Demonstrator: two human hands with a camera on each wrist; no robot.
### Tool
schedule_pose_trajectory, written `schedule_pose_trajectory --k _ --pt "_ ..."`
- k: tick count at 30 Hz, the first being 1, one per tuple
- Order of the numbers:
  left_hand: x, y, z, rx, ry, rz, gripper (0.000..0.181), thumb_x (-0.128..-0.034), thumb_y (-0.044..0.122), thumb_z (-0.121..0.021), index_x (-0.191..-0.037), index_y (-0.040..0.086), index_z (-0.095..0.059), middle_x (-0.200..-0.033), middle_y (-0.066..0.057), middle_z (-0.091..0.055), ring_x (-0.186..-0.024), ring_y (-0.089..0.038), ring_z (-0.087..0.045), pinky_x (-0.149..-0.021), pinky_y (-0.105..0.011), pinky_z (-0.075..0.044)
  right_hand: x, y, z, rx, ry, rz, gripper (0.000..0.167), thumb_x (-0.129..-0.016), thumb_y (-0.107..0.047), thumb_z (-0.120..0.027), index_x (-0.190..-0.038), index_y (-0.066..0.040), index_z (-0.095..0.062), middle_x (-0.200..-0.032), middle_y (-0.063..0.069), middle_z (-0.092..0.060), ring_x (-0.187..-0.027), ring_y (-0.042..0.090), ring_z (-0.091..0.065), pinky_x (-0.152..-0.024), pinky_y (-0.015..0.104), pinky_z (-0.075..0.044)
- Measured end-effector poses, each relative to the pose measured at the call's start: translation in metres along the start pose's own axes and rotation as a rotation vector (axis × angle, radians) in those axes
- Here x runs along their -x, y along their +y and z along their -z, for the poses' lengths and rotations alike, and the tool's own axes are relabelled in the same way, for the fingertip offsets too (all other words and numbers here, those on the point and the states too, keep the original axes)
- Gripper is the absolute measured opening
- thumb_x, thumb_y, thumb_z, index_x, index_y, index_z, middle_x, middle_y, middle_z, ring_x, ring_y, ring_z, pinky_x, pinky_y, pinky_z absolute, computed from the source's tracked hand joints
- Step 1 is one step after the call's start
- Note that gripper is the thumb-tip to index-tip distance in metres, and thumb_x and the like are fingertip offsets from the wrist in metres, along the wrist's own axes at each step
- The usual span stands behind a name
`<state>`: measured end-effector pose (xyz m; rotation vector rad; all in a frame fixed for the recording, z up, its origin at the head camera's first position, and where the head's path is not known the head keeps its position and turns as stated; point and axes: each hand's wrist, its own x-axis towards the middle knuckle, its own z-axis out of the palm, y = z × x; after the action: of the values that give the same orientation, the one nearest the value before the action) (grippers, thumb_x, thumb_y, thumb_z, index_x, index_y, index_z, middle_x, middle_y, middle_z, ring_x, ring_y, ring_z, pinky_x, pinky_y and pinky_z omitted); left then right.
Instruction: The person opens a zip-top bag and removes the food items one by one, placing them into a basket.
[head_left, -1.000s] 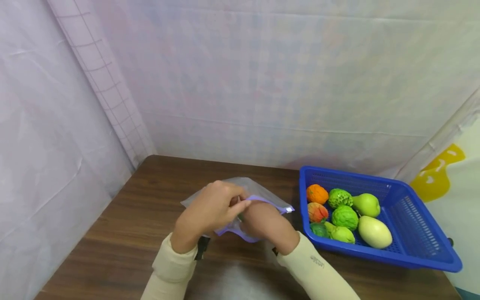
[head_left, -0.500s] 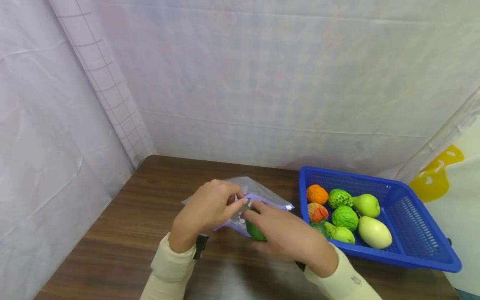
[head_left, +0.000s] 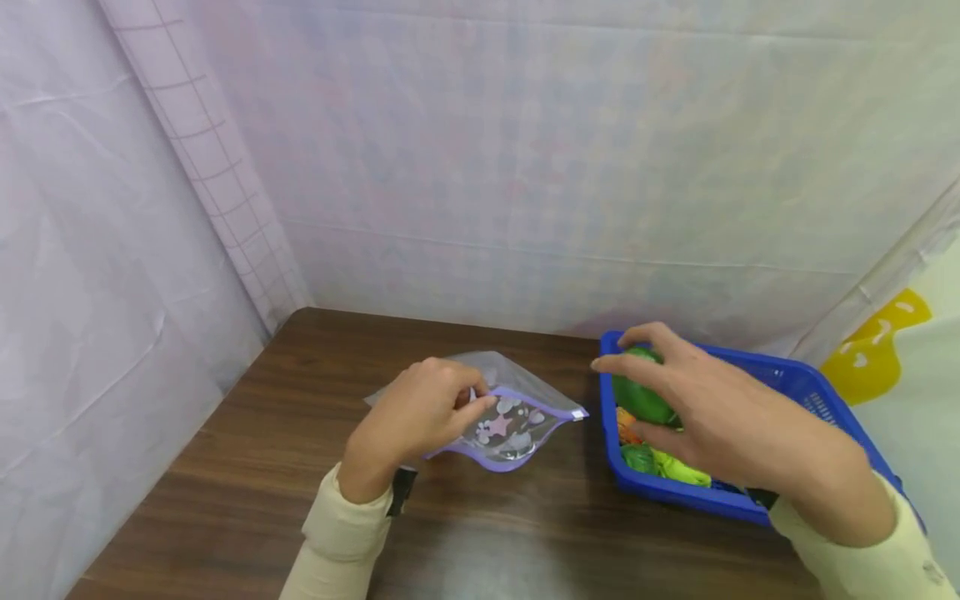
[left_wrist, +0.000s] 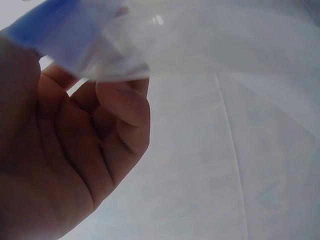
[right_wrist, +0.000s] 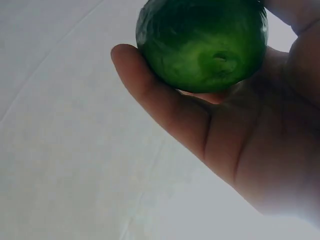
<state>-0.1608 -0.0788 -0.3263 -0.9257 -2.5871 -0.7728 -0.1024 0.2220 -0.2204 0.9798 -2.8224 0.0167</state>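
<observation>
My left hand (head_left: 423,408) pinches the purple-edged mouth of a clear zip bag (head_left: 540,437) between thumb and fingers. The bag lies on the table, its mouth parted, with white and pink prints including a star. In the left wrist view the bag film (left_wrist: 115,45) crosses above the curled fingers. Over the left end of a blue basket (head_left: 690,500), my right hand (head_left: 720,408) holds a smooth, glossy green fruit (head_left: 641,387). The right wrist view shows this green fruit (right_wrist: 205,47) cradled by the fingers, a small dimple on its end.
Inside the basket show a reddish-orange fruit (head_left: 626,425), a dark green one (head_left: 637,458) and a yellow-green one (head_left: 681,469); my right hand hides the others. The brown wooden table (head_left: 300,367) meets white cloth (head_left: 450,167) at the back and left.
My right hand has come out of the bag with the green fruit and moved right, over the basket. The left hand stays at the bag's mouth.
</observation>
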Motion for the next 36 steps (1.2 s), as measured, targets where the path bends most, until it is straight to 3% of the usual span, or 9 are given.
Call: schedule_pose_trajectory --k 6,10,15,19,22,26,31,36 --pt "0.002 0.0 0.0 0.011 -0.01 0.009 0.013 -0.0951 0.027 -0.068 -0.093 0.018 -0.077 -0.066 0.014 -0.056 -0.052 0.001 -0.042 -0.045 -0.019 -0.035 0.013 0.046 0.011 0.039 -0.084 -0.119 0.063 -0.086 -0.023 -0.079 -0.143 -0.027 -0.052 -0.136 0.01 -0.045 -0.085 0.012 -0.06 -0.068 0.032 -0.051" --pt "0.002 -0.002 0.0 0.011 -0.019 0.004 0.014 -0.0955 0.027 -0.068 -0.093 0.017 -0.078 -0.064 0.013 -0.054 -0.051 0.002 -0.039 -0.044 -0.018 -0.032 0.023 0.081 0.004 0.042 -0.145 -0.165 0.063 -0.083 -0.023 -0.082 -0.14 -0.019 -0.054 -0.133 0.014 -0.05 -0.093 0.018 -0.062 -0.07 0.035 -0.054" --pt "0.002 -0.002 0.001 0.002 -0.005 -0.008 0.014 -0.0953 0.026 -0.067 -0.091 0.017 -0.077 -0.062 0.014 -0.053 -0.052 0.001 -0.04 -0.045 -0.018 -0.033 0.03 0.12 -0.005 0.044 -0.24 -0.227 0.063 -0.08 -0.026 -0.084 -0.135 -0.012 -0.056 -0.125 0.019 -0.056 -0.081 0.016 -0.055 -0.059 0.027 -0.046" --pt "0.002 -0.001 0.003 0.008 -0.008 0.006 0.014 -0.0951 0.026 -0.067 -0.091 0.018 -0.077 -0.062 0.014 -0.053 -0.051 0.001 -0.04 -0.045 -0.019 -0.033 0.039 0.145 -0.017 0.02 -0.315 -0.23 0.066 -0.076 -0.029 -0.087 -0.132 -0.008 -0.059 -0.116 0.013 -0.064 -0.082 0.014 -0.056 -0.061 0.026 -0.046" --pt "0.002 0.0 0.003 0.017 -0.02 0.019 0.014 -0.0952 0.027 -0.068 -0.092 0.018 -0.078 -0.061 0.014 -0.052 -0.049 0.001 -0.039 -0.044 -0.019 -0.032 0.049 0.158 -0.029 -0.052 -0.393 -0.252 0.071 -0.074 -0.031 -0.087 -0.134 -0.008 -0.058 -0.116 0.011 -0.067 -0.083 0.014 -0.057 -0.063 0.025 -0.047" --pt "0.002 0.002 0.003 0.028 -0.041 0.023 0.014 -0.0953 0.028 -0.068 -0.092 0.018 -0.078 -0.062 0.013 -0.053 -0.05 0.001 -0.039 -0.044 -0.019 -0.032 0.066 0.17 -0.043 -0.163 -0.483 -0.33 0.072 -0.073 -0.023 -0.088 -0.135 -0.005 -0.056 -0.108 0.009 -0.064 -0.078 0.014 -0.053 -0.06 0.024 -0.046" --pt "0.002 0.002 0.003 0.033 -0.035 0.007 0.014 -0.0952 0.027 -0.068 -0.091 0.018 -0.078 -0.063 0.013 -0.054 -0.05 0.002 -0.04 -0.045 -0.019 -0.033 0.086 0.179 -0.058 -0.19 -0.469 -0.341 0.068 -0.061 -0.004 -0.084 -0.126 -0.006 -0.065 -0.102 0.008 -0.06 -0.078 0.017 -0.048 -0.058 0.023 -0.043" --pt "0.002 0.001 0.003 0.019 -0.024 -0.011 0.014 -0.0949 0.027 -0.069 -0.089 0.017 -0.077 -0.063 0.013 -0.054 -0.051 0.001 -0.04 -0.045 -0.019 -0.033 0.098 0.181 -0.074 -0.259 -0.51 -0.364 0.069 -0.058 0.0 -0.081 -0.125 -0.008 -0.065 -0.105 0.01 -0.061 -0.082 0.019 -0.05 -0.06 0.023 -0.045"
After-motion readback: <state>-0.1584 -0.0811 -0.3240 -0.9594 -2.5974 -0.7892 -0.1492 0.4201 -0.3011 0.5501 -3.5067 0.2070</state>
